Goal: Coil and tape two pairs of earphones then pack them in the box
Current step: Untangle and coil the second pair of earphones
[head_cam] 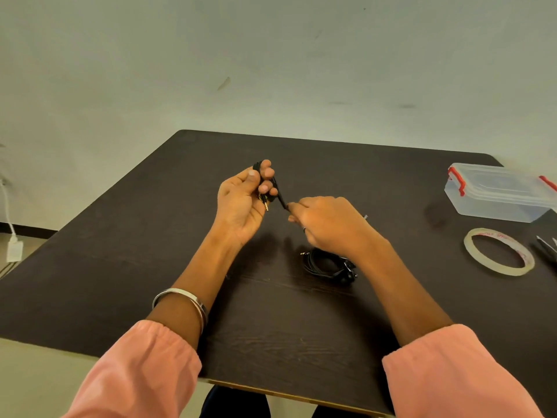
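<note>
Dark table; left hand and right hand both grasping black earphones; tape roll print unreadable.

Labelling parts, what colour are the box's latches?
Red latches on the clear box, seen in the head view.

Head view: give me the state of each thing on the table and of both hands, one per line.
Held earphones: partly coiled, one strand stretched between the hands.
Left hand: shut on the held earphones, gold plug sticking out below.
Right hand: pinching the strand's end.
Second earphones: loosely coiled, lying on the table.
Plastic box: lid on, red clips down.
Tape roll: lying flat, untouched.
Scissors: at the frame's edge, state unclear.
</note>
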`<state>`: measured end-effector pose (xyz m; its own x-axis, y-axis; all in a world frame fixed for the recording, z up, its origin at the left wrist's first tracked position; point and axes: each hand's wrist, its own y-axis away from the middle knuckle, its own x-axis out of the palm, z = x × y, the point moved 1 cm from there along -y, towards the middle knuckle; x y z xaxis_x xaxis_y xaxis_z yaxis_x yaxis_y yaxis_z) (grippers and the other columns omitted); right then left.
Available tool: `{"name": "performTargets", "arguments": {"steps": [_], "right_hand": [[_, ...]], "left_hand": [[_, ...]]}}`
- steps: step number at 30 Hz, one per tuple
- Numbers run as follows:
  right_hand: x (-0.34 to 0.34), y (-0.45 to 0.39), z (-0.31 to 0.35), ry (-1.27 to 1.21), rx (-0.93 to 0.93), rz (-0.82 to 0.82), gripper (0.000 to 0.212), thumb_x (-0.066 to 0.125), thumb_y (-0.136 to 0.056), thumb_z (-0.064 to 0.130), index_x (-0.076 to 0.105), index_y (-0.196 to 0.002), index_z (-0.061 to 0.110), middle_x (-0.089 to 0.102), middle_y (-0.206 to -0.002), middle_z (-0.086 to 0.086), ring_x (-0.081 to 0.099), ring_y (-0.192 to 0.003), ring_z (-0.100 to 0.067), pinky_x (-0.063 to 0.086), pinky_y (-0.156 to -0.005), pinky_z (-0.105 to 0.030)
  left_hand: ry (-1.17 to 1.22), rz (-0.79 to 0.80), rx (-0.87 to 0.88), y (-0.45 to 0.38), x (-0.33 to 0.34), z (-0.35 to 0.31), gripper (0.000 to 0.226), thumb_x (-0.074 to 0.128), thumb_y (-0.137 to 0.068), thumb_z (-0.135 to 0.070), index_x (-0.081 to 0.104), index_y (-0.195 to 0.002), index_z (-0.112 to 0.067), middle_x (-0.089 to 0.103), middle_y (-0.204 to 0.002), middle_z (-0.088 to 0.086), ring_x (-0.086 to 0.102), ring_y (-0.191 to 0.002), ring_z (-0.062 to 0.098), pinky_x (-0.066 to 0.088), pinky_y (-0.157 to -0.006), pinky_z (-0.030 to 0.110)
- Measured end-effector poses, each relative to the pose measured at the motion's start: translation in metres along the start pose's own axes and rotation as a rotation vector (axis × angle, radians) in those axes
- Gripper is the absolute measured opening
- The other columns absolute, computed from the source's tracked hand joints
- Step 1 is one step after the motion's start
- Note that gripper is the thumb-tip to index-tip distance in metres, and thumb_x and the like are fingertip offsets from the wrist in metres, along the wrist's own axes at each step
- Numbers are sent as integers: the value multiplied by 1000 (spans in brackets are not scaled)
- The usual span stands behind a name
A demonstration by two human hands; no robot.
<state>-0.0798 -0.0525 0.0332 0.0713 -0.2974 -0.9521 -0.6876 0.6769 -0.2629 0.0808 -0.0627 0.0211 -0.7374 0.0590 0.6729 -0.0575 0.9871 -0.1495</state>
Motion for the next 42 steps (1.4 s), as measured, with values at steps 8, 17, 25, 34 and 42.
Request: {"name": "performTargets", "arguments": {"steps": [8,17,25,34,42], "right_hand": [[-15,1,14,55,-120,-51,18,45,-99,18,58,-107,10,61,-100,-3,60,-90,-23,36,-57,-33],[-30,11,-12,-714,123,-198,8,68,-87,15,74,-86,10,72,-78,-3,66,-75,-17,51,-73,-36],[-27,18,-42,-957,253,-211,19,61,-91,4,73,-100,15,70,-90,9,66,-88,-3,48,-81,-14],[-9,13,-42,-1037,314,-341,21,64,-86,-3,74,-95,13,72,-89,3,67,-90,-3,50,-80,-15],[4,0,-27,-1193,520,-539,10,67,-89,21,72,-84,12,71,-74,2,67,-68,-11,55,-64,-28]], "left_hand": [[-382,-24,64,1,0,8,16,39,-102,-4,53,-107,1,73,-87,8,64,-64,12,56,-76,29],[-999,361,16,10,6,17,22,40,-102,-4,61,-103,4,68,-82,7,64,-70,12,53,-73,29],[-782,519,-151,16,9,19,33,33,-104,-20,61,-114,-6,56,-69,0,37,-53,7,43,-59,24],[-454,492,-246,18,12,22,30,41,-101,-22,62,-86,-7,42,-54,-1,28,-43,6,35,-47,21],[-315,182,-220,11,12,16,30,42,-102,-20,57,-78,-9,48,-61,2,38,-45,8,42,-45,22]]}}
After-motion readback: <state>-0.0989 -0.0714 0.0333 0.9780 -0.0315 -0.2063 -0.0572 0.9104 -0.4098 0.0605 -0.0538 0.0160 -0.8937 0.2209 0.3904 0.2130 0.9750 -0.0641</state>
